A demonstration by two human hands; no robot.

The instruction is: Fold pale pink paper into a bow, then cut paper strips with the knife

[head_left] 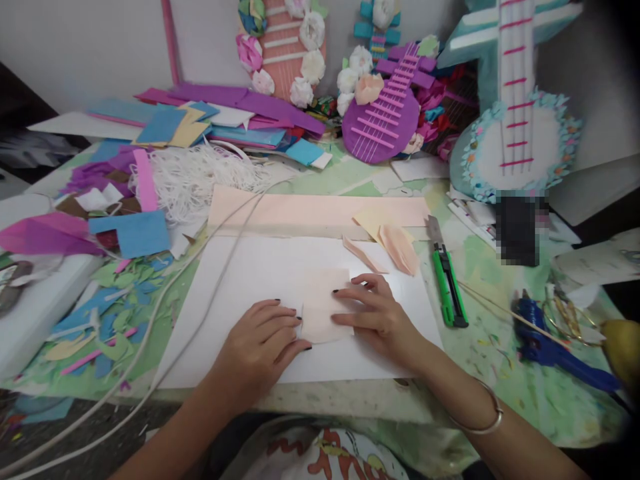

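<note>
Paper is held down by the left hand and right hand, both loosely open; right of both, a cutter is seen.

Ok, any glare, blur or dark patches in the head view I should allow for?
Head view: a bright sheen on the white sheet beside the right hand; the pale paper barely stands out from the sheet; a dark item at right is pixelated; the upper right corner falls to black.
</note>
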